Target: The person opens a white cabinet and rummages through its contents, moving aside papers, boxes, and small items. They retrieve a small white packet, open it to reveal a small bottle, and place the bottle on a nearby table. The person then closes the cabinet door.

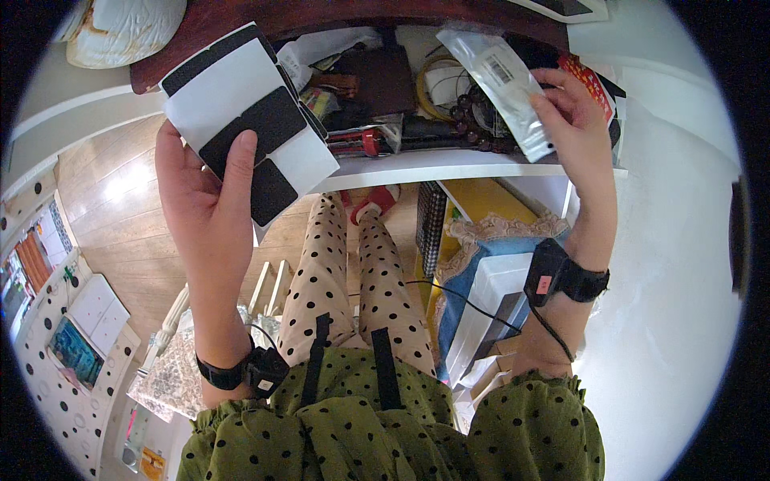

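Note:
My left hand (207, 186) grips a stack of white sheets with black rounded patches (258, 123), thumb on top, over the left end of an open drawer (421, 169). Between the fingers of my right hand (571, 120) is a clear plastic packet (499, 84) with a barcode label; its contents are hard to make out. The packet is tilted above the drawer's right part. Under it lie a dark bead bracelet (466, 114) and a yellow ring-shaped item (424, 90). A red and black object (361, 141) sits near the drawer's front wall.
A red printed packet (586, 84) stands at the drawer's right end. A white ribbed object (126, 30) rests on the dark red top at upper left. Below right are a lace-edged blue cloth (475, 246) and a white box (493, 300). A cable (463, 300) runs near my right arm.

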Action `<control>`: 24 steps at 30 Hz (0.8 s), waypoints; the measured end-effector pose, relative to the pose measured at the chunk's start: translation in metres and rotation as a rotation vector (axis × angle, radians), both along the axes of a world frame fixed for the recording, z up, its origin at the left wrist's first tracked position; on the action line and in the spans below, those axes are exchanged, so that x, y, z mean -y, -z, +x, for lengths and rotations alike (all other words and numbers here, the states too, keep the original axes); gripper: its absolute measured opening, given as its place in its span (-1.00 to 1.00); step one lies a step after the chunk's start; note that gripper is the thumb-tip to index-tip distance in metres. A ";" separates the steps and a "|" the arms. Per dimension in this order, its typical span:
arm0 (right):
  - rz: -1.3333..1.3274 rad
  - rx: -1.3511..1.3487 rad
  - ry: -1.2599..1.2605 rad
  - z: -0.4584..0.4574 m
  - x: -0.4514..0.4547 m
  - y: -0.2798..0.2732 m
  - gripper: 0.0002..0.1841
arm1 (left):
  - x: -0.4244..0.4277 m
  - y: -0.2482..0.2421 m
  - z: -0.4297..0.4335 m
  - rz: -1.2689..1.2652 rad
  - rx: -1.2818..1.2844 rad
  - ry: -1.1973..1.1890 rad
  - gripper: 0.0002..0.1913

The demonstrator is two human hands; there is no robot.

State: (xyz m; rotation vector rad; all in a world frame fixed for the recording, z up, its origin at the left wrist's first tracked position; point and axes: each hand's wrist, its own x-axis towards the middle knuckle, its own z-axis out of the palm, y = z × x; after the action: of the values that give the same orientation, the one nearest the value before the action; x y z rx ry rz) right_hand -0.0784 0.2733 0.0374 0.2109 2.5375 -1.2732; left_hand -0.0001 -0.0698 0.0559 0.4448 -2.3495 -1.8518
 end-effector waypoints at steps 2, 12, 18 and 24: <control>0.056 -0.075 -0.020 0.002 -0.006 -0.003 -0.70 | 0.000 0.001 0.000 0.004 0.005 0.015 -0.51; 0.007 0.005 -0.252 0.016 0.067 0.038 -0.70 | -0.023 0.004 -0.001 0.118 0.089 0.076 -0.49; 0.264 -0.103 -0.410 0.031 0.083 0.047 -0.84 | -0.043 0.021 -0.021 0.309 0.277 0.199 -0.54; 0.501 -0.536 -0.469 -0.011 0.057 0.062 -0.81 | -0.066 0.047 -0.041 0.267 0.394 0.197 -0.49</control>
State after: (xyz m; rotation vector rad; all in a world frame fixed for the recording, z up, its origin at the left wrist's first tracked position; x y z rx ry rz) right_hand -0.0898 0.2164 -0.0244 -0.6753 3.0460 -0.5471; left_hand -0.0413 -0.0041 0.0085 0.6849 -2.4623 -2.3767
